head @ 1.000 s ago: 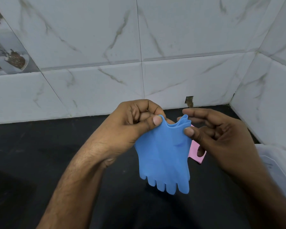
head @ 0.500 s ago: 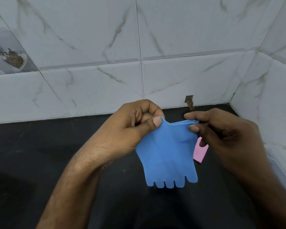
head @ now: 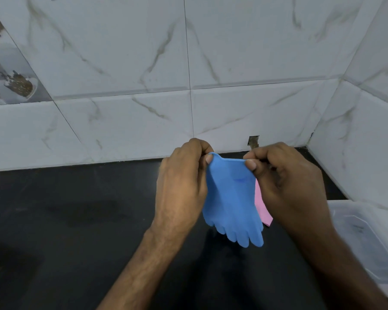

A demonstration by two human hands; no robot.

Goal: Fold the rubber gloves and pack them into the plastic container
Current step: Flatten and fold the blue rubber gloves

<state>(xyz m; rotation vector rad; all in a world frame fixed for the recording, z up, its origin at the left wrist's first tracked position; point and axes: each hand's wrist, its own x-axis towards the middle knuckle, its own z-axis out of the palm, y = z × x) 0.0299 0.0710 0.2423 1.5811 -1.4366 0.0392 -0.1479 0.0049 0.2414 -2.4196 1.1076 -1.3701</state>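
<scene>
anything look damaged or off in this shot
One thing: a small chipped hole in the wall tile just above the counter, behind the hands, showing brown underneath. Otherwise nothing stands out; the left hand and right hand hold the blue glove up by its cuff.

No legible text, labels, brands, nos. or signs anywhere in view. Blue rubber glove (head: 232, 198): one faint darker blue mark near the cuff, too blurred to read as lettering. Clear plastic container (head: 367, 238) at right: a small dark smudge on its surface, poss. embossing or print, too small to tell. Marble-look wall tiles (head: 244, 52): veining only, no writing.
</scene>
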